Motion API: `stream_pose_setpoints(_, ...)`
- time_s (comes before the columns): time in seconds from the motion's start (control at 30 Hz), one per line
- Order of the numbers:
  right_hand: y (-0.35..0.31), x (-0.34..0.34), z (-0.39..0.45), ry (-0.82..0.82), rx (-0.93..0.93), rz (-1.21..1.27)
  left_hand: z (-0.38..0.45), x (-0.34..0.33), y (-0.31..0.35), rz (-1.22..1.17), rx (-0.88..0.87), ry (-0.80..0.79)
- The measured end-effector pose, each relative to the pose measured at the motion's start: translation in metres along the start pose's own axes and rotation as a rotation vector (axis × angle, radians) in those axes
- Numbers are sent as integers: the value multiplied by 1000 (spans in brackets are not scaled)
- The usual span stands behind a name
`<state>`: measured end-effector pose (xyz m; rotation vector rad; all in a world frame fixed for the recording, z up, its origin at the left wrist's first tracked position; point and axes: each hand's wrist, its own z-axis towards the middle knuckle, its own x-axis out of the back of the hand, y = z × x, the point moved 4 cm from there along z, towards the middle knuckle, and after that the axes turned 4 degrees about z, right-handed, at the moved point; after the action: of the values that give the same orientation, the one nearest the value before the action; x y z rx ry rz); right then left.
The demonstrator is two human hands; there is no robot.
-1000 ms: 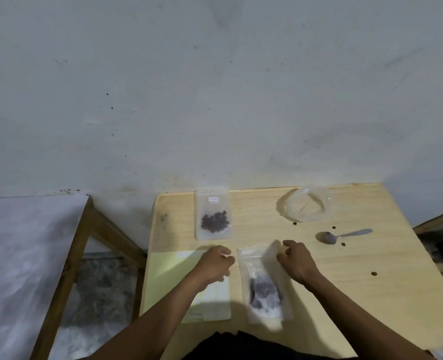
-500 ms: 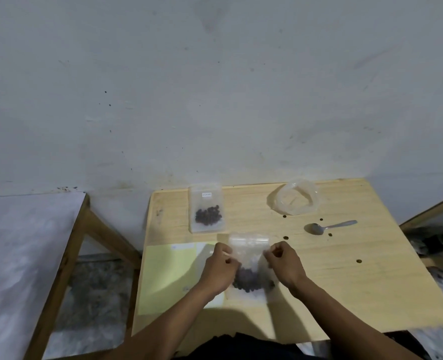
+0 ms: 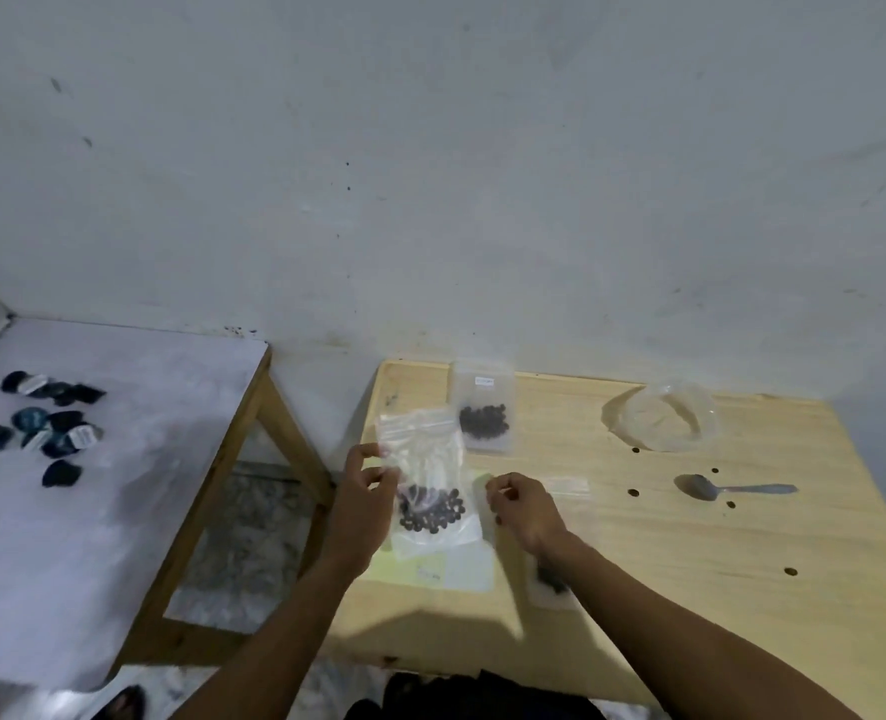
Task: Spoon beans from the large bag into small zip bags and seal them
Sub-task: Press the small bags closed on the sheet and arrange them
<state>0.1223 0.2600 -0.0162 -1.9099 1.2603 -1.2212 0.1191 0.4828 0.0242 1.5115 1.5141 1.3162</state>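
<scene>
My left hand (image 3: 365, 493) pinches the left side of a small clear zip bag (image 3: 430, 480) and holds it upright above the wooden table's (image 3: 690, 574) left part; dark beans lie in its bottom. My right hand (image 3: 521, 504) hovers just right of that bag with curled fingers, and I see nothing in it. A second filled small bag (image 3: 484, 418) lies flat at the back. A third small bag (image 3: 552, 582) lies partly hidden under my right forearm. The large clear bag (image 3: 661, 415) sits rolled open at the back right. The metal spoon (image 3: 732, 490) lies in front of it.
A pale yellow sheet (image 3: 430, 571) lies under the held bag. Several loose beans (image 3: 633, 492) are scattered near the spoon. To the left, across a gap, a white-covered table (image 3: 118, 485) carries several dark packets (image 3: 45, 423). A wall runs close behind.
The bag has been lifted off the table and carried left by my left hand. My right hand has come off its right edge. The view has swung to the left.
</scene>
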Motion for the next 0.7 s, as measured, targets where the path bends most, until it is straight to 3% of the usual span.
stream_pose_setpoints(0.2,-18,-64,-15,-275,221,-488,-3,51,-2,-69,-17,123)
stream_pose_setpoints(0.37,-17,-85,-16,-230,358,-771,-11,71,-10,5,-37,170)
stream_pose_setpoints(0.5,-17,-87,-13,-250,318,-704,-13,72,-12,4,-38,173)
stream_pose_setpoints(0.6,-17,-74,-4,-241,212,-435,-11,69,-9,11,-48,177)
stream_pose_setpoints(0.7,-30,-42,8,-130,152,-163,-6,62,1,30,-83,166)
